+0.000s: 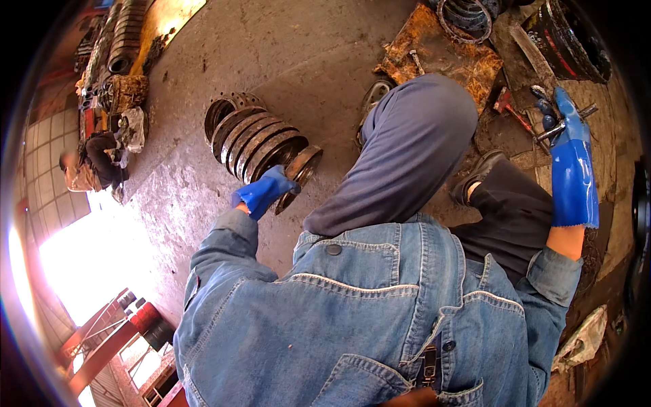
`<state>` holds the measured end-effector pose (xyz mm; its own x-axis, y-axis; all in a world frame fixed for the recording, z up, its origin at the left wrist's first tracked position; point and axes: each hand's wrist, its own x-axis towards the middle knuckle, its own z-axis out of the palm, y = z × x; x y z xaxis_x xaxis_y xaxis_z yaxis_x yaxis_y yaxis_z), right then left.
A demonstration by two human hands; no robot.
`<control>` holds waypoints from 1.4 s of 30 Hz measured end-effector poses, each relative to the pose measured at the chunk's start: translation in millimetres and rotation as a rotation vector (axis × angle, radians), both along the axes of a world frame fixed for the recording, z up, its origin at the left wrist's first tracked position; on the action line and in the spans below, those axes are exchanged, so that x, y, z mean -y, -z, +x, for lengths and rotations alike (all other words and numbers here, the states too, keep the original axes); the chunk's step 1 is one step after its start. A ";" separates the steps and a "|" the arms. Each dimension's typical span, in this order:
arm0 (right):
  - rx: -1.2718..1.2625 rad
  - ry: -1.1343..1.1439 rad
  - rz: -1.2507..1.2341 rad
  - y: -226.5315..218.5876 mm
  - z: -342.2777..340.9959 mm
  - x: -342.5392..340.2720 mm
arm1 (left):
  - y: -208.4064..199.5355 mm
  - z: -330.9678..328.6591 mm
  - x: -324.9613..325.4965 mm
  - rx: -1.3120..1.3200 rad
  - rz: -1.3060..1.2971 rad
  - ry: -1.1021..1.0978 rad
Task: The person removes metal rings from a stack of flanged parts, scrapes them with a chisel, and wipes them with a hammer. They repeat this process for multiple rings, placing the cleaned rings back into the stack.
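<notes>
right here up close, the denim jacket fills the foreground and a bent knee rises ahead of it, the wearer sitting low, probably to keep both sides within reach. out to the right, the right hand, in a long blue glove, has its fingers wrapped round a dark metal bar, held crosswise, perhaps for a firm grip. over on the left, the left hand has its fingers over the rim of the end ring; whether they pinch it or merely steady it, i can't tell. and that ring leans at the near end of a row of metal rings, set on edge on the floor, which likely makes each rim easy to catch. beyond the right foot, a red-headed hammer lies close by the bar, seemingly handy. farther out, a rust-stained sheet is spread on the ground, maybe to catch grime, with a dark drum to its right. way off left, another person sits near piled cylindrical parts.
</notes>
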<state>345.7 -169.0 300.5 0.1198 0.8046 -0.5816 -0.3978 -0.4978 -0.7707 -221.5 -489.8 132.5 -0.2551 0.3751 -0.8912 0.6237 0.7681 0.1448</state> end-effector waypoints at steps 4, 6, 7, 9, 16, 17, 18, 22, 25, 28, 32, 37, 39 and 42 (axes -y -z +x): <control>0.010 -0.001 0.008 -0.8 -0.1 -2.5 | -8.7 -7.4 -13.0 0.054 0.105 -0.011; 0.007 -0.005 0.011 -2.8 -1.2 -2.4 | -15.3 -6.6 -18.6 -0.023 0.063 -0.034; 0.012 -0.002 0.013 -7.4 0.2 -0.6 | -10.7 -4.8 -17.3 -0.100 0.089 0.040; -0.024 -0.035 0.006 0.1 -7.2 -5.1 | -9.0 -3.8 1.7 -0.299 0.119 0.166; -0.050 -0.043 0.032 -4.0 -11.7 -7.4 | -45.9 31.0 3.0 -0.817 0.807 0.885; -0.043 -0.033 0.037 -3.4 -9.0 -7.2 | -38.0 22.1 1.0 -0.925 0.870 1.016; -0.047 -0.022 0.048 -4.6 -5.8 -8.3 | -39.4 21.5 -5.3 -1.014 0.957 1.009; -0.091 -0.005 0.078 -6.5 -3.8 -23.3 | -32.9 -8.5 -15.0 -1.079 0.918 1.034; -0.118 0.029 0.123 -21.9 -16.5 -25.1 | 1.1 -37.3 -18.7 -1.006 0.947 0.993; -0.208 0.109 0.267 -58.2 1.4 -16.8 | -110.0 3.8 -132.1 -0.758 0.724 0.429; -0.238 0.197 0.288 -76.9 16.4 -15.2 | -144.5 9.6 -280.5 -0.748 1.072 0.743; -0.309 0.290 0.198 -80.1 39.8 -9.0 | -162.8 139.4 -439.6 -0.406 1.073 0.850; -0.284 0.354 0.127 -75.5 50.3 -9.0 | -140.9 183.5 -484.4 -0.292 1.036 1.071; -0.252 0.437 0.081 -81.4 62.0 -7.0 | -61.5 262.0 -556.2 -0.276 0.905 1.187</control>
<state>407.7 -162.0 381.9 0.3195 0.7545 -0.5733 -0.7338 -0.1859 -0.6535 40.5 66.3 194.0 0.4641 0.8549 -0.2318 0.8838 -0.4644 0.0568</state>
